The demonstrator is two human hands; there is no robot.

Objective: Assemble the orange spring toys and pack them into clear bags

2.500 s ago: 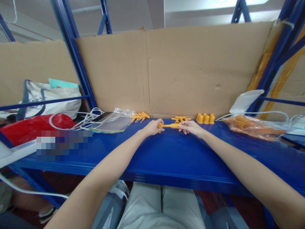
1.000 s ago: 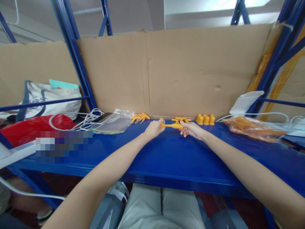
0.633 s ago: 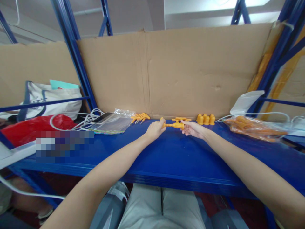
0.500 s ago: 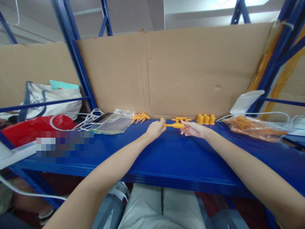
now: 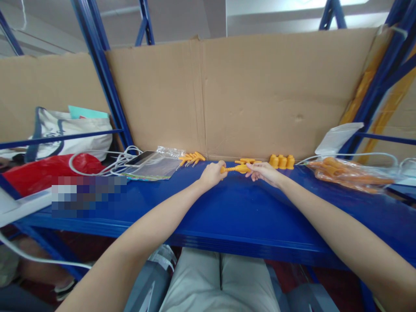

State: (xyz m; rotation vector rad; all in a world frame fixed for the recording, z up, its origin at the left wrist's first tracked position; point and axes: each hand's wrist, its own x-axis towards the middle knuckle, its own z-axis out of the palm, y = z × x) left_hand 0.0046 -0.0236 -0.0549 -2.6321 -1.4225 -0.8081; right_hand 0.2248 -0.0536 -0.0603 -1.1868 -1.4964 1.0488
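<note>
An orange plastic corkscrew part [image 5: 239,168] lies level between my two hands, with a ribbed, screw-like shaft on the left and a wider body on the right. My left hand [image 5: 211,174] is closed around its left end, and the fingers hide that end. My right hand [image 5: 267,174] pinches the wider end between thumb and forefinger, its other fingers loosely curled. Just behind lie more orange bar-shaped pieces [image 5: 247,160], partly covered by the hands. Orange handles with metal spirals [image 5: 193,157] lie in a row further left. Three orange bell-shaped pieces [image 5: 282,162] stand to the right.
On the right lies a clear bag of orange parts [image 5: 344,173]. A phone [image 5: 141,159], a clear pouch [image 5: 154,168], white cables [image 5: 121,164] and a red bag [image 5: 52,175] are to the left. A cardboard sheet [image 5: 260,95] closes off the back of the blue shelf [image 5: 221,212].
The corkscrew part's wider body has turned and now looks narrower and tilted. Both hands keep their hold in nearly the same place. The camera view has shifted slightly.
</note>
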